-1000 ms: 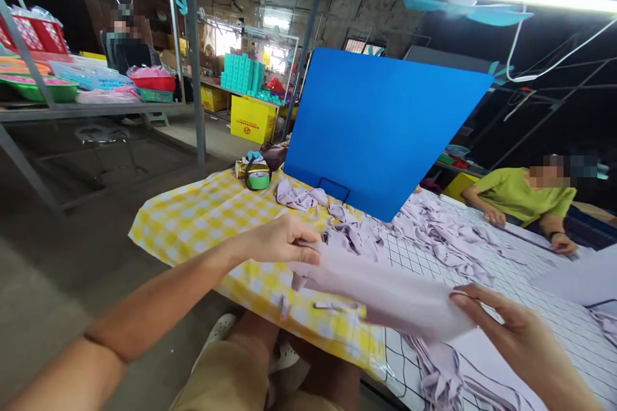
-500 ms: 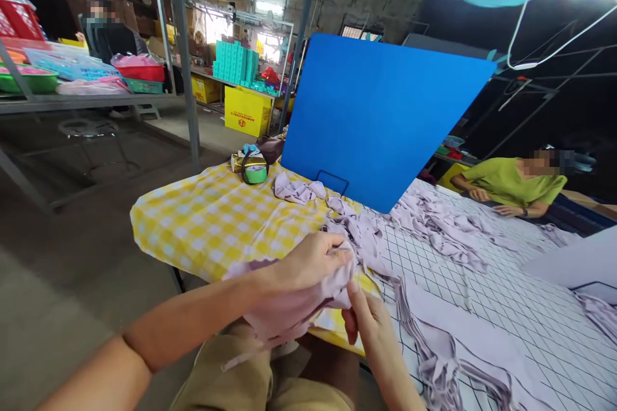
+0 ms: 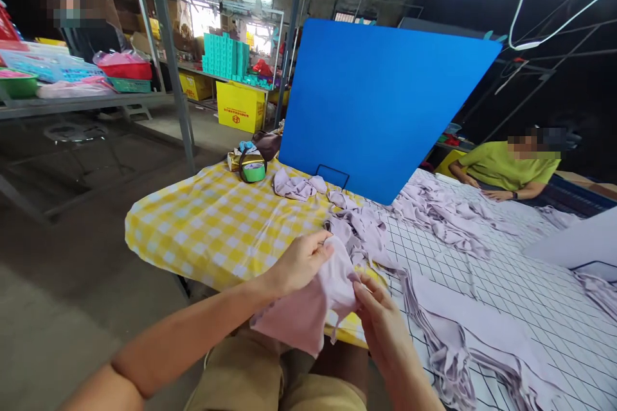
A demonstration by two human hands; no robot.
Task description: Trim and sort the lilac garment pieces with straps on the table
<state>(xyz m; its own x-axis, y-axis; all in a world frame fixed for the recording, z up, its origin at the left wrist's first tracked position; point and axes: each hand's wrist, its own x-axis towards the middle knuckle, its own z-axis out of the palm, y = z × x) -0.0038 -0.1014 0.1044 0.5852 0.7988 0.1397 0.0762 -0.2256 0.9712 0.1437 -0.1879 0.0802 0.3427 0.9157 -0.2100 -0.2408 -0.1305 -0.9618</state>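
A pale lilac piece of fabric point(image 3: 308, 308) hangs between my two hands over the near edge of the table, above my lap. My left hand point(image 3: 303, 262) pinches its upper edge between thumb and fingers. Lower and to the right, my right hand point(image 3: 378, 305) grips the fabric's side edge, fingers curled behind it. The cloth is spread between them, its lower part drooping. Just beyond my hands lies a crumpled strip of the same lilac fabric point(image 3: 359, 231). To the right, a layered stack of lilac pieces point(image 3: 486, 321) has stringy ends trailing toward me.
A yellow checked cloth point(image 3: 193, 218) covers the table's left part, a white grid-patterned cloth point(image 3: 554, 321) its right. A large blue board point(image 3: 385, 103) stands at the back, near a green tape roll point(image 3: 253, 172). Another person point(image 3: 511, 167) sits at the far right.
The fabric is more spread out between my hands, its lower edge changed in shape. My left hand has moved slightly left, and my right hand's fingers now close on the side edge.
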